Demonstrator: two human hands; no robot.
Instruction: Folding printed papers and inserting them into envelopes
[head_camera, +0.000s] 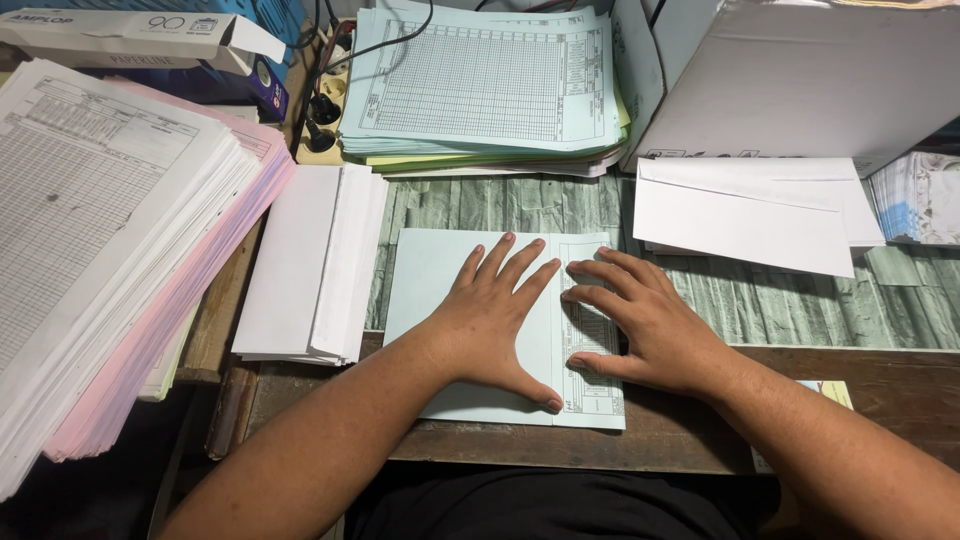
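A pale blue printed sheet (425, 275) lies folded on the desk in front of me, its blank side up on the left and a strip with a printed table showing on the right. My left hand (495, 320) lies flat on the folded part, fingers spread. My right hand (650, 325) presses the printed strip beside it, fingertips on the fold edge. Neither hand grips anything.
A stack of white envelopes (305, 265) lies left of the sheet. A tall pile of white and pink forms (100, 230) fills the left. A stack of blue forms (485, 90) sits behind. More envelopes (745, 215) and a white box (800, 80) are at the right.
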